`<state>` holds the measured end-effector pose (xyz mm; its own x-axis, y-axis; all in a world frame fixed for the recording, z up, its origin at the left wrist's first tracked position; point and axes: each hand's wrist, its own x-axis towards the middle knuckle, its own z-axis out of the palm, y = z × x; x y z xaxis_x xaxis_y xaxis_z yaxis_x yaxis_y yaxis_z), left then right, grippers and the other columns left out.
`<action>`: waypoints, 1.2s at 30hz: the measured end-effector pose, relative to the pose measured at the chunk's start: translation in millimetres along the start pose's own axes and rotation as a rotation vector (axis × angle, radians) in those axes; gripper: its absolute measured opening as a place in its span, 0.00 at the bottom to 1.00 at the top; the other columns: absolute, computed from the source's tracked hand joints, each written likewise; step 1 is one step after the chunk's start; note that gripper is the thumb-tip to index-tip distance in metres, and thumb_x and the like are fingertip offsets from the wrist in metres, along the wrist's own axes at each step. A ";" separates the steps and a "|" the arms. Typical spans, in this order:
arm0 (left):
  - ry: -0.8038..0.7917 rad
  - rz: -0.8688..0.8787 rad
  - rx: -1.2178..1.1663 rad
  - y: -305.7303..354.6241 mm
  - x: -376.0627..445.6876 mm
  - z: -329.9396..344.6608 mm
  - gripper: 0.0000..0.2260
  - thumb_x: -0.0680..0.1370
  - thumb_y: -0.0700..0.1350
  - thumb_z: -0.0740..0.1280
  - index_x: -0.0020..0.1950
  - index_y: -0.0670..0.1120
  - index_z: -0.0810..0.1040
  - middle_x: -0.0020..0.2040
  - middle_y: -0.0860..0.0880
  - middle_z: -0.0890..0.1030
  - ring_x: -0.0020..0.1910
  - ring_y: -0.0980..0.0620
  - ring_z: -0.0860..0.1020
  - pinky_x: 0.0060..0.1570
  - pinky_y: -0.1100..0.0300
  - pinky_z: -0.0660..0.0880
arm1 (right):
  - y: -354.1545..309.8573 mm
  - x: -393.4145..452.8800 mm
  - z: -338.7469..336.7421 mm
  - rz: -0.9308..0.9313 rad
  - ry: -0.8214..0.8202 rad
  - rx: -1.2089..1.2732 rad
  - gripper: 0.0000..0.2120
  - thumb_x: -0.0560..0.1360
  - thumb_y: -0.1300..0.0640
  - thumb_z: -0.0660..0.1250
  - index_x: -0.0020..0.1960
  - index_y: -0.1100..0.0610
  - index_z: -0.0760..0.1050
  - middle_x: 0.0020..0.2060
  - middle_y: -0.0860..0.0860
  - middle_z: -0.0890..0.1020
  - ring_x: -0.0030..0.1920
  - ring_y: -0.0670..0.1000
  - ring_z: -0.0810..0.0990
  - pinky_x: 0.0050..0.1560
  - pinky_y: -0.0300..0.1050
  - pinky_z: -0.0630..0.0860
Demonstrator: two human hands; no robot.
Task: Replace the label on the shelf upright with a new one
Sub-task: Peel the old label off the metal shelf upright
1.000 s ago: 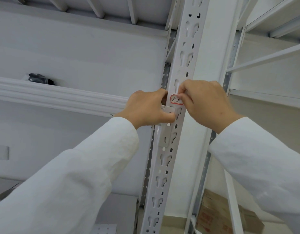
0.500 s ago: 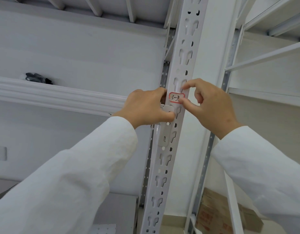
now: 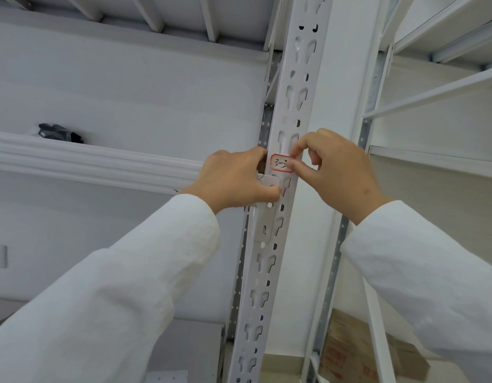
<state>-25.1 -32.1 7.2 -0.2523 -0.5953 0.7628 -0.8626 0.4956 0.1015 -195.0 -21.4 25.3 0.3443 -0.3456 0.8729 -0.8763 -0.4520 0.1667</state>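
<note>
Your left hand (image 3: 236, 179) is wrapped round the left edge of the white perforated steel shelf upright (image 3: 290, 100), thumb laid across its face just below the label; in my judgement this grip steadies you against the post. The small white paper label with a red border and handwritten characters (image 3: 280, 164) sits on the upright's front face, between your two hands. Your right hand (image 3: 337, 172) pinches the label's right edge between forefinger and thumb. Whether that edge has lifted cannot be told. The pinch at one end suggests a peel or a seating press; which, I cannot say. A dark object (image 3: 59, 133) lies on the white shelf (image 3: 87, 163) at left, well apart.
</note>
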 end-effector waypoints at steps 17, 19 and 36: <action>0.002 0.001 -0.003 0.0 0.0 0.3 0.13 0.69 0.57 0.65 0.43 0.52 0.66 0.35 0.55 0.76 0.36 0.50 0.73 0.33 0.67 0.60 | -2.8 2.9 2.5 -0.078 0.050 0.056 0.04 0.74 0.51 0.66 0.48 0.48 0.78 0.36 0.43 0.69 0.32 0.41 0.67 0.34 0.42 0.68; 0.002 0.001 0.002 0.5 -0.8 -0.3 0.13 0.69 0.57 0.65 0.37 0.54 0.62 0.31 0.56 0.72 0.31 0.55 0.70 0.32 0.66 0.59 | -6.6 6.7 3.4 -0.080 0.022 0.091 0.04 0.73 0.50 0.67 0.46 0.48 0.78 0.37 0.43 0.71 0.35 0.43 0.69 0.36 0.44 0.70; 0.015 0.003 0.004 -0.8 0.5 0.8 0.13 0.69 0.58 0.65 0.45 0.53 0.66 0.32 0.58 0.72 0.37 0.50 0.73 0.32 0.67 0.60 | -1.8 7.3 8.5 -0.110 -0.063 0.321 0.04 0.74 0.63 0.63 0.44 0.56 0.73 0.40 0.52 0.76 0.40 0.52 0.73 0.43 0.55 0.74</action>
<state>-24.9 -33.2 7.0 -0.2479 -0.5843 0.7728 -0.8639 0.4944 0.0966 -188.0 -30.1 27.5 0.4601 -0.3263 0.8258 -0.6857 -0.7214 0.0970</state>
